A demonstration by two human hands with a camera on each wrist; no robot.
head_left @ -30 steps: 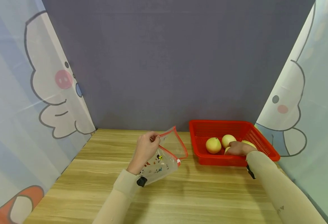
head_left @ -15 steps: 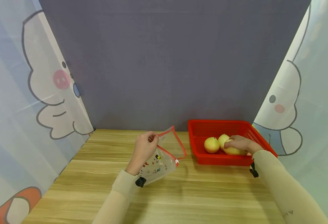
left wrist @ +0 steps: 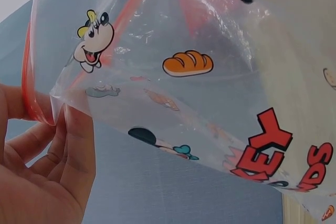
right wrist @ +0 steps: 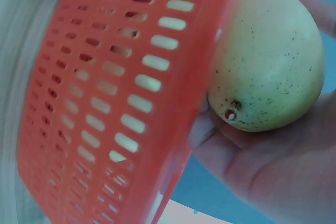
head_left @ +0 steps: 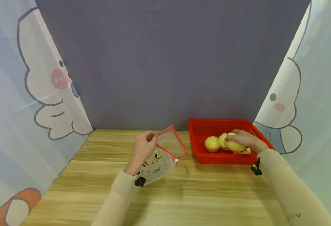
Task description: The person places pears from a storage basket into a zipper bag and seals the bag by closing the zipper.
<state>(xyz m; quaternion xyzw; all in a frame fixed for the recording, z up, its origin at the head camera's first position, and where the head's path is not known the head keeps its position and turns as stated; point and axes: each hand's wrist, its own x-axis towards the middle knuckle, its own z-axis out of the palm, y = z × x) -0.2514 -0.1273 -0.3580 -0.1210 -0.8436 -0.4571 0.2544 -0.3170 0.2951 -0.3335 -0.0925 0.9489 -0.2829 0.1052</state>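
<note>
In the head view my left hand pinches the red-edged mouth of a clear zip bag printed with cartoon figures. The bag hangs from those fingertips in the left wrist view, its mouth partly spread. My right hand grips a yellow-green mango just above the front part of a red plastic basket. Dark speckles and a stem end show on the mango in the right wrist view, close by the basket's rim. Left of it in the basket sits a round yellow fruit.
Another yellow fruit lies behind the mango, partly covered. More pale fruit shows under the right hand. The wooden table meets a dark backdrop, with printed curtains on both sides.
My right hand has come up from deep in the basket with the mango now in its grip. The left hand still pinches the bag, nearly unmoved.
</note>
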